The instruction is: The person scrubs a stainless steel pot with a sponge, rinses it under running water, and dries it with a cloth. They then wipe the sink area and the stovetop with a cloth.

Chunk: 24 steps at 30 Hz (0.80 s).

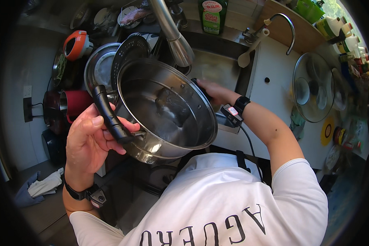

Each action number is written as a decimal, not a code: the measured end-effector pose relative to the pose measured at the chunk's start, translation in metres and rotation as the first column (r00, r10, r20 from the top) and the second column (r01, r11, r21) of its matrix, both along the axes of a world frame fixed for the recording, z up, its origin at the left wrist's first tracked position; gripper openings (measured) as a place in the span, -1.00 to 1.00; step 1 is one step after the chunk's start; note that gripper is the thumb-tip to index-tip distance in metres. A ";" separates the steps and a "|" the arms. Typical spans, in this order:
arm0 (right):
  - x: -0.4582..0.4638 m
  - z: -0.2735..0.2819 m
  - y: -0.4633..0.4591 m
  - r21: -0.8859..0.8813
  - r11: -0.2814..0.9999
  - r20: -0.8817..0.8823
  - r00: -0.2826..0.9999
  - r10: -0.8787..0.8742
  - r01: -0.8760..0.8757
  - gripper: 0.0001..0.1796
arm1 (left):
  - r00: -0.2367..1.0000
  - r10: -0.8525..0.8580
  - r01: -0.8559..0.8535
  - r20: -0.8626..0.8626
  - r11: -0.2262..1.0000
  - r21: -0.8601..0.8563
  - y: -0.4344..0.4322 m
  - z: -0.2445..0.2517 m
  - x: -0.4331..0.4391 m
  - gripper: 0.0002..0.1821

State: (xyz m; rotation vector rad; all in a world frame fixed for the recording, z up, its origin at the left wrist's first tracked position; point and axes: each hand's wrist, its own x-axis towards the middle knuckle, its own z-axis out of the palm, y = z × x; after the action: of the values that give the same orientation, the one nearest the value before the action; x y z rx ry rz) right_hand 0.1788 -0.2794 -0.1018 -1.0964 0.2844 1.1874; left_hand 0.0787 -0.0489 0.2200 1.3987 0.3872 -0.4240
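Observation:
A large stainless steel pot (169, 153) is held tilted in front of me, its open mouth facing up and towards me. My left hand (89, 138) has its fingers hooked around the thick black side handle (109, 113). On the far side, my right hand (215, 92) grips the opposite black handle (200, 87), most of which is hidden by the pot and fingers. The pot's inside wall is shiny; whether water lies in it I cannot tell. Just beyond the rim hangs the pull-out spray head of a steel faucet (181, 50).
Behind the pot is a steel sink (221, 61). A perforated steamer tray (135, 46) and a metal basin (101, 67) stand left of it. A ladle (246, 58) leans at the sink's right edge. Glass lids (313, 70) lie on the white counter (273, 80). A dish soap bottle (213, 15) stands behind.

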 end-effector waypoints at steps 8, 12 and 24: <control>-0.001 -0.057 0.016 0.055 0.996 -0.176 0.981 0.075 -0.067 -0.52 | 0.998 -0.065 0.065 -0.008 0.998 0.004 -0.035 0.010 0.026 -0.47; 0.001 -0.077 0.020 0.274 0.961 -0.206 0.978 0.028 0.030 -0.63 | 0.994 -0.105 0.107 -0.026 0.991 0.079 -0.049 0.016 0.036 -0.43; 0.001 -0.082 0.031 0.414 0.908 -0.324 0.943 0.077 0.068 -0.71 | 0.997 -0.072 0.077 -0.039 0.986 0.146 -0.065 0.021 0.073 -0.33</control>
State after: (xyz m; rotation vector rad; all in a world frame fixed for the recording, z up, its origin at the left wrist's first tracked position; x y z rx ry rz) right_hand 0.1795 -0.2481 -0.1835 -0.5151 0.2681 1.3618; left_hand 0.1517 -0.1139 0.2410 1.5555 0.4005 -0.4887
